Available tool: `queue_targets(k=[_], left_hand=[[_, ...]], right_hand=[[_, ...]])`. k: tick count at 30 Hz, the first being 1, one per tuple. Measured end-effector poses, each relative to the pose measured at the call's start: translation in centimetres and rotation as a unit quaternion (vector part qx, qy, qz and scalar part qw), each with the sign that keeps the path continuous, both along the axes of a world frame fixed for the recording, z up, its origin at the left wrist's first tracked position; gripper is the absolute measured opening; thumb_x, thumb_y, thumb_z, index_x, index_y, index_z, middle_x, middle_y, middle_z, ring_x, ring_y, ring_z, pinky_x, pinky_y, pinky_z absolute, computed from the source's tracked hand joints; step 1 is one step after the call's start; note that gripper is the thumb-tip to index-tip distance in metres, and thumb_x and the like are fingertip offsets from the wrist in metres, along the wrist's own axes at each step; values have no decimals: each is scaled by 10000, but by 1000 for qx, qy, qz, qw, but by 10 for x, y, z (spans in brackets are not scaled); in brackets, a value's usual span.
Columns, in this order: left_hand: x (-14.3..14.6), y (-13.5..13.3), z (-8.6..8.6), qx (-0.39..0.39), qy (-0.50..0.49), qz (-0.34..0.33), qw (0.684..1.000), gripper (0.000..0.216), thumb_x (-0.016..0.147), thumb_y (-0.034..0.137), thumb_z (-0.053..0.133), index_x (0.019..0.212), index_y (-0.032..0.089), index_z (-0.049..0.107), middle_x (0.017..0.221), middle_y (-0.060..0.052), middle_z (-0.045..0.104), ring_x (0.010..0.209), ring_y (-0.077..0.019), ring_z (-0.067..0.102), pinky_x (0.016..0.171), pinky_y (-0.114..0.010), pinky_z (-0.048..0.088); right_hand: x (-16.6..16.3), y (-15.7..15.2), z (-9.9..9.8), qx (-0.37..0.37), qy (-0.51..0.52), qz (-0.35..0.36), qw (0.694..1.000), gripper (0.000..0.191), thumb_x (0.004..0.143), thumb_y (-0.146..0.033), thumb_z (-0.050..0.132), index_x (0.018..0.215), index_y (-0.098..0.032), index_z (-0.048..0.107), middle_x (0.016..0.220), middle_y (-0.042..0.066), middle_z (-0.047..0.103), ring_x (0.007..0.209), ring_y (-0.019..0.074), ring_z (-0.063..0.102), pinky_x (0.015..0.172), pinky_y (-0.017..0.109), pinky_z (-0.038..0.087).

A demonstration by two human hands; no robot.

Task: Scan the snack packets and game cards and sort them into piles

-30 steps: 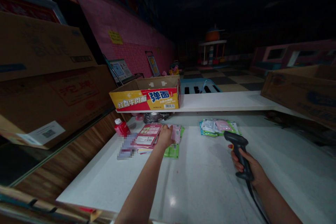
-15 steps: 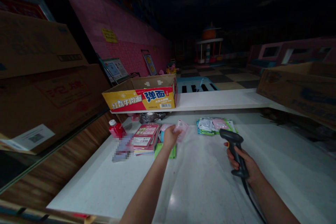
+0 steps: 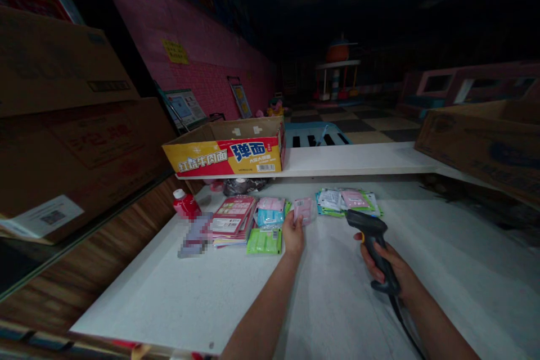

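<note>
My left hand [image 3: 294, 234] is closed on the lower edge of a pink packet [image 3: 304, 210], holding it over the white counter [image 3: 169, 292]. Fingers of my right hand [image 3: 390, 267] wrap the handle of a dark grey barcode scanner [image 3: 373, 236], whose head points left toward that packet. A cable runs down from the scanner's handle. Left of my left hand lie a green packet [image 3: 264, 241] and a pile of pink and blue packets [image 3: 270, 212]. Beyond the scanner is another pile of packets [image 3: 348, 201], green, white and pink.
A stack of red-covered booklets [image 3: 233, 219] lies beside a red bottle [image 3: 185, 203] at the left. Across the back runs a raised white shelf [image 3: 350, 160] bearing a yellow-red carton [image 3: 223, 158]. Cardboard boxes stand left [image 3: 84, 152] and right [image 3: 481, 146].
My left hand has moved right with the pink packet, away from the left pile. The scanner in my right hand has shifted slightly left, closer to the packet.
</note>
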State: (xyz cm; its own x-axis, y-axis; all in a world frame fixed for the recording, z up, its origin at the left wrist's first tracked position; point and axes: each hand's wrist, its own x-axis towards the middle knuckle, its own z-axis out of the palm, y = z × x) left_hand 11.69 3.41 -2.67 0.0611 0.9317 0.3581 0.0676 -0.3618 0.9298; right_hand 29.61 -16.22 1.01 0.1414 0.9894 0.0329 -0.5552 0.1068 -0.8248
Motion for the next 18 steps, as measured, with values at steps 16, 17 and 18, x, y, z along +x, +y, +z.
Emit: queue_targets(k=[16,17,18], left_hand=[[-4,-9,9,14,117,30,993,187,860,298,531,848,161,659,807,-67,685,766,-196,631,742,-296,491],[-3,-8,8,13,101,26,994,182,856,290,534,879,161,662,842,-73,693,798,-202,638,764,-303,496],[-3,-7,8,12,85,22,996,183,852,285,537,903,162,663,871,-79,698,828,-209,643,785,-312,499]], right_hand=[[1,-6,-1,-7,3,19,1000,363,802,-459,728,1026,-184,650,624,-16,570,331,59,417,320,188,327],[1,-6,-1,-6,3,19,1000,359,806,-457,725,1028,-184,651,626,-15,571,333,59,417,322,189,330],[1,-6,-1,-6,3,18,1000,353,812,-454,720,1031,-185,651,629,-15,571,335,59,418,323,189,332]])
